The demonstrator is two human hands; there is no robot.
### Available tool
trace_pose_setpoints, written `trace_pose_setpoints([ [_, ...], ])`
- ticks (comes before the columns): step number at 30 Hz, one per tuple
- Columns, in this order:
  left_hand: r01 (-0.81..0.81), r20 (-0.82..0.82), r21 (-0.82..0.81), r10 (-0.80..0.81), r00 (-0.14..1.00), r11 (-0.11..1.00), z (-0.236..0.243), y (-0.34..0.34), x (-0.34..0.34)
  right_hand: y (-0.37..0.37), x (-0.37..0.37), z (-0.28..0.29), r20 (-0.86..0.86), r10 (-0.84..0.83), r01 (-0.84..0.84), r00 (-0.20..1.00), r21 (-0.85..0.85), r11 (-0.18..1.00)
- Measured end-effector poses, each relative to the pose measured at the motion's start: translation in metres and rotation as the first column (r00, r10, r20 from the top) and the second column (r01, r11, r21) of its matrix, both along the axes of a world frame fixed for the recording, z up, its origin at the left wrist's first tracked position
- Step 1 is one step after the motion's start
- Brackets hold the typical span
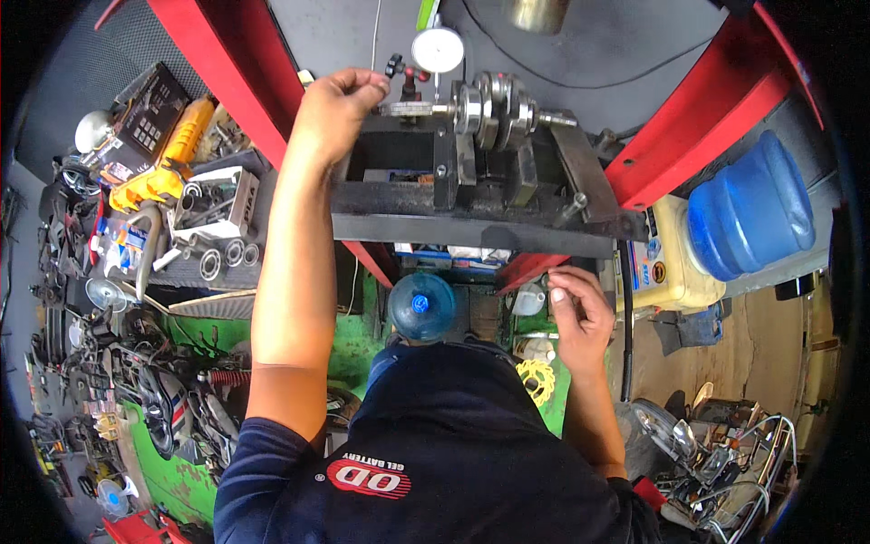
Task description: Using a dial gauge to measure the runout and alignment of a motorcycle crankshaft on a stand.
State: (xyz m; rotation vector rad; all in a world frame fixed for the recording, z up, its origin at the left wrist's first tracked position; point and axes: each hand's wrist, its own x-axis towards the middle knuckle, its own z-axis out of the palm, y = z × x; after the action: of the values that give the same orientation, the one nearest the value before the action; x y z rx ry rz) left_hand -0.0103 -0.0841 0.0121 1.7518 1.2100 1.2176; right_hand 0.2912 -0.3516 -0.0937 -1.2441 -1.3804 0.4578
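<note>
A crankshaft [492, 111] with round metal webs rests across the supports of a dark steel stand [489, 195]. Over its left shaft stands a dial gauge [438, 50] with a white round face, its stem pointing down. My left hand [337, 107] is at the shaft's left end, beside the black knob [394, 65] of the gauge holder. Thumb and forefinger are pinched together there; what lies between them is hidden. Lower down on the right, my right hand [583, 317] hangs in front of the stand with thumb and fingers apart, holding nothing.
Red steel posts [231, 68] slope up on both sides. A blue water jug [750, 208] and a yellowish container [675, 258] stand right; another jug [422, 306] sits below the stand. Bearings [210, 264] and a white parts box [237, 201] lie left. Motorcycle parts crowd the floor.
</note>
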Motion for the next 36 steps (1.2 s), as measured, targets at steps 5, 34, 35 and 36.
trace_pose_setpoints([
  [5,-0.102,0.159,0.065,0.091,0.983,0.993,-0.022,-0.012,-0.011,-0.003,-0.010,-0.021,0.035,0.043,-0.043,0.998,0.006,0.999],
  [34,0.015,-0.015,0.235,-0.012,1.000,0.972,-0.017,0.036,-0.023,0.062,-0.051,0.023,0.020,0.247,-0.246,0.969,0.212,0.946],
  [35,0.039,-0.057,0.206,-0.028,0.998,0.978,-0.015,0.044,-0.019,0.064,-0.051,0.029,0.040,0.217,-0.221,0.975,0.224,0.949],
  [36,0.062,-0.101,0.175,-0.044,0.994,0.983,-0.011,0.046,-0.014,0.066,-0.050,0.038,0.042,0.214,-0.218,0.976,0.233,0.948],
])
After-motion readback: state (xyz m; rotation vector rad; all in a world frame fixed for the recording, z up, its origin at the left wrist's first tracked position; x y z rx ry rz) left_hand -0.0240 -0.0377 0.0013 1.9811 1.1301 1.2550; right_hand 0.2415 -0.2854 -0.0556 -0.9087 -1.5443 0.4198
